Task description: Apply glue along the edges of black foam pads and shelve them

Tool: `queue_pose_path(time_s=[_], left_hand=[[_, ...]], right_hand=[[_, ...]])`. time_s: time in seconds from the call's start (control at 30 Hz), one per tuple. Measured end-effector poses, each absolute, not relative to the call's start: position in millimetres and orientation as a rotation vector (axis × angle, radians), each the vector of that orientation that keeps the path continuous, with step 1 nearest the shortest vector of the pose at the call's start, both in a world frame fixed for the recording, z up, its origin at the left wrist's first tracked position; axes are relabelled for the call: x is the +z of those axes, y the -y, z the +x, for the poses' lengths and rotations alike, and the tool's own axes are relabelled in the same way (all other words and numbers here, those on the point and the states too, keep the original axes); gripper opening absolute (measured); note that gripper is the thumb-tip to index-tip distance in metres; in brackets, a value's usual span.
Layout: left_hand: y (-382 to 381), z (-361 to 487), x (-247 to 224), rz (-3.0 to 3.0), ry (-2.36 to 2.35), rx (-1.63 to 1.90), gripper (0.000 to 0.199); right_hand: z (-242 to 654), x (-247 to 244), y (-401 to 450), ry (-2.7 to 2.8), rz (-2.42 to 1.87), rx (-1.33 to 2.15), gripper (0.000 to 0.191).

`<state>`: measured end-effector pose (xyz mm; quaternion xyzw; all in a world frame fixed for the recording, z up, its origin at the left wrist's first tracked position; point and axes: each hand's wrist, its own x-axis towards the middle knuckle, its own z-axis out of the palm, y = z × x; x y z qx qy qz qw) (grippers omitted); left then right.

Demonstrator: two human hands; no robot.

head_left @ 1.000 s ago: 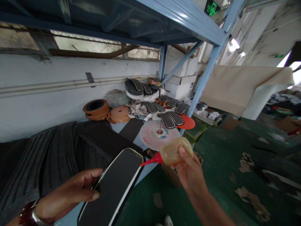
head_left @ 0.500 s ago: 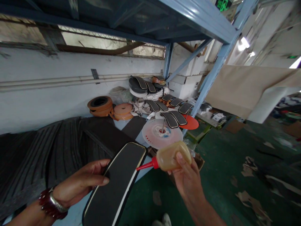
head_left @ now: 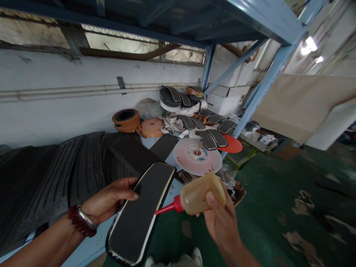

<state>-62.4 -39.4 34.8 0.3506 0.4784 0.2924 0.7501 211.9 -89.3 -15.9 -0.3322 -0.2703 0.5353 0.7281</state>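
Red nozzle (head_left: 168, 207) now nearer the black insole (head_left: 139, 211) my left hand (head_left: 109, 196) grips; my right hand (head_left: 219, 226) grips the glue bottle (head_left: 201, 194), pink disc (head_left: 197, 159) beyond.

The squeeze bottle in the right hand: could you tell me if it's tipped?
Tipped: the squeeze bottle lies nearly sideways in the right hand, its red nozzle aimed down toward the black pad.

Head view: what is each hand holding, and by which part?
Left hand holds a black white-edged panel by its long edge; right hand grips a red-nozzled squeeze bottle around its body.
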Motion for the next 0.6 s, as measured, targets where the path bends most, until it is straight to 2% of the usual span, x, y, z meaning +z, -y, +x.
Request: queue_pose_path(time_s=[0.17,0.47,0.6], left_hand=[[38,-61,36,0.736,-1.071,0.644,0.036],[33,-65,34,0.713,-1.182,0.732,0.034],[33,-65,37,0.653,-1.238,0.808,0.025]], right_hand=[[210,-18,98,0.646,-0.671,1.223,0.050],[213,-21,113,0.780,-0.628,1.286,0.055],[213,-22,114,0.790,-0.619,1.284,0.057]])
